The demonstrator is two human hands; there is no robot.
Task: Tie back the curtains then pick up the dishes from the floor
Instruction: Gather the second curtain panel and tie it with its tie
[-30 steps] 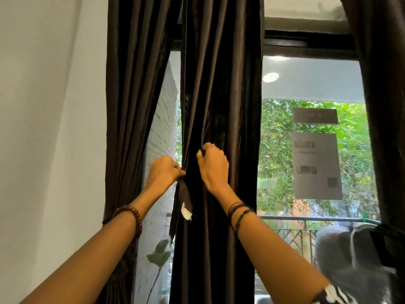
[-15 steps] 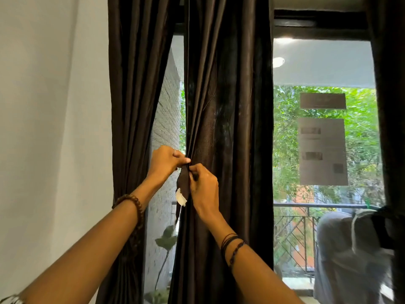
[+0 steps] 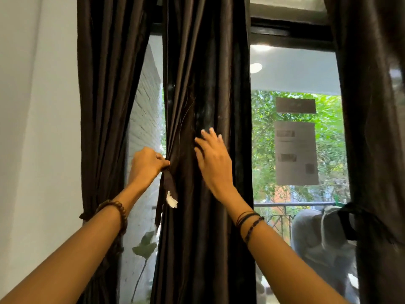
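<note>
While floor & dishes stay out of frame, count 3 dark curtains: middle curtain (image 3: pixel 208 150) bunched, its tie strap (image 3: pixel 167 185) pinched by left hand (image 3: pixel 146 164), right hand (image 3: pixel 213 159) blurred, fingers spread flat on fabric, gripping nothing.

The middle curtain (image 3: pixel 208 150), dark brown and glossy, hangs gathered into vertical folds. A matching tie strip (image 3: pixel 167 189) with a white tag dangles below the left fingers (image 3: pixel 163 164), which pinch it at the curtain's left edge. The spread right fingers (image 3: pixel 206 139) lie against the folds.
</note>
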